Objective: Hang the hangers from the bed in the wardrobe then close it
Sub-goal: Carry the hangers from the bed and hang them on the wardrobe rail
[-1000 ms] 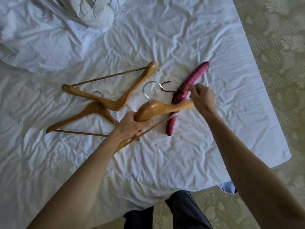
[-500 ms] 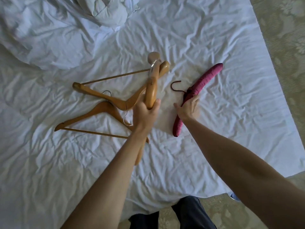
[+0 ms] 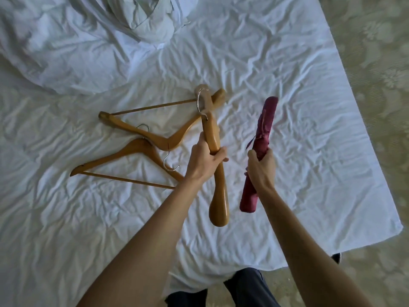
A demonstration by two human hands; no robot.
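- While both arms reach out over the bed (image 3: pixel 298 134), each hand grasps one hanger, lifted off the sheet.
- Left hand (image 3: pixel 204 161): fingers wrapped round the middle of a wooden hanger (image 3: pixel 215 173), seen edge-on, its length running away from the camera. Its metal hook (image 3: pixel 200 103) shows at the far end; the rounded near end points back toward the person.
- Right hand (image 3: pixel 262 167): clenched round the middle of a red hanger (image 3: pixel 266 120), padded, likewise held lengthwise and edge-on. A dark hook or ribbon juts out on its left side just above the thumb; which it is cannot be made out.
- The two held hangers stand side by side, close but apart.
- Second wooden hanger (image 3: pixel 155 138): flat on the sheet to the left, crossbar on the far side, its far tip passing behind the held wooden one.
- Third wooden hanger (image 3: pixel 132 151): flat on the sheet nearer the camera, crossbar on the near side, hook lying to its right, the left forearm covering its right end.
- Duvet (image 3: pixel 84 45): bunched at the far left of the bed.
- Carpet (image 3: pixel 376 63): patterned, to the right and near side of the bed.
- Wardrobe: not in view.
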